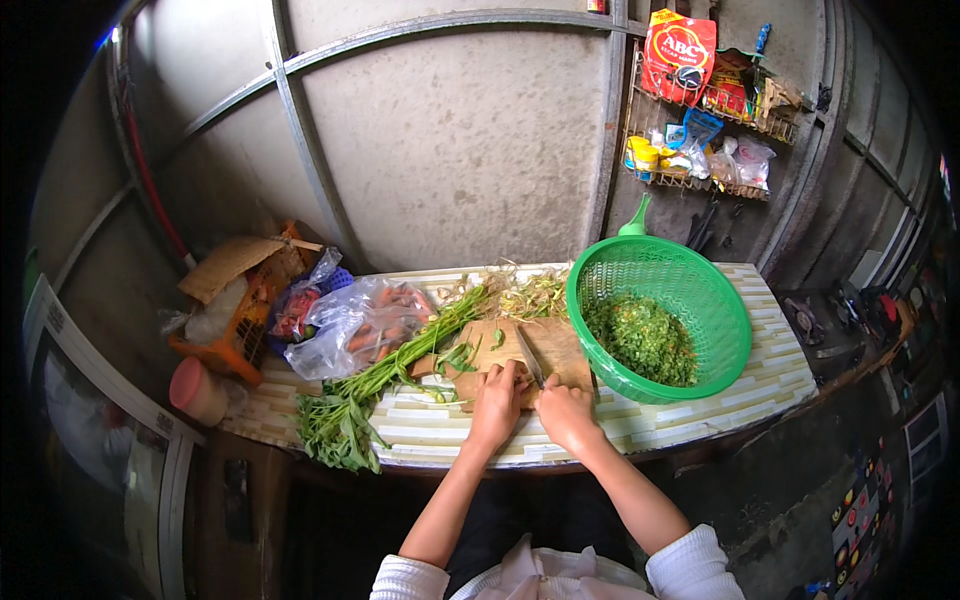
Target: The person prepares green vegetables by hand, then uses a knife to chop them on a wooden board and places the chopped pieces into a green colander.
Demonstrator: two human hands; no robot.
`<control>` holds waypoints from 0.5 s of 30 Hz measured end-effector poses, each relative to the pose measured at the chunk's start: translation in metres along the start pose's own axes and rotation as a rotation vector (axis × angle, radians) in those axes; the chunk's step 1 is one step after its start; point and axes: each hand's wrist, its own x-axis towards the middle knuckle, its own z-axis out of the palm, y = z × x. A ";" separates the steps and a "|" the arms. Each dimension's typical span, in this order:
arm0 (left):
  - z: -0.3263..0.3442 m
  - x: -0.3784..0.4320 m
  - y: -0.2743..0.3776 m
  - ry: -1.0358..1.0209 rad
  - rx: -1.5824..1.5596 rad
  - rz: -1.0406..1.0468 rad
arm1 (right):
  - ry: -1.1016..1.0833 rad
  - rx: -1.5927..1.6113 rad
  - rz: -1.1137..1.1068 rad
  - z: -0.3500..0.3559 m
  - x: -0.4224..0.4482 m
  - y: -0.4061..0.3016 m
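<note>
My right hand [564, 411] is closed round the handle of a kitchen knife [529, 355], whose blade points away over the wooden cutting board [559, 341]. Just left of the knife, my left hand [498, 397] rests on the board with bent fingers; a small brownish thing shows under its fingertips, too hidden to name. Loose green leaves [457, 358] lie on the board's left part. A bunch of long-stemmed leafy greens [405, 360] stretches across the table beside the board. Close on the right stands a green plastic colander [664, 262] holding chopped green vegetables [641, 337] with orange bits.
Behind the board lie root trimmings [532, 296]. Further left are a clear plastic bag of carrots [382, 322], an orange crate [247, 337] and a tub with a pink lid [196, 390]. A wire rack [712, 112] with packets hangs on the wall; the table's front edge [517, 466] is near me.
</note>
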 end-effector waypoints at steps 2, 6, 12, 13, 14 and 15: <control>0.000 -0.004 -0.006 0.006 -0.010 -0.004 | -0.035 0.022 0.035 -0.003 -0.007 -0.011; 0.003 0.000 -0.002 0.000 -0.033 0.027 | -0.025 0.108 0.135 0.009 -0.002 -0.011; 0.003 -0.002 -0.007 0.020 0.010 0.043 | -0.082 0.066 0.112 -0.004 -0.007 -0.014; 0.004 -0.002 -0.006 0.021 0.019 0.049 | -0.082 0.080 0.128 -0.003 -0.007 -0.019; 0.004 -0.002 -0.005 0.016 0.015 0.057 | -0.083 0.094 0.144 -0.001 -0.005 -0.023; 0.002 -0.001 -0.002 0.006 0.009 0.062 | -0.087 0.108 0.163 0.004 -0.005 -0.023</control>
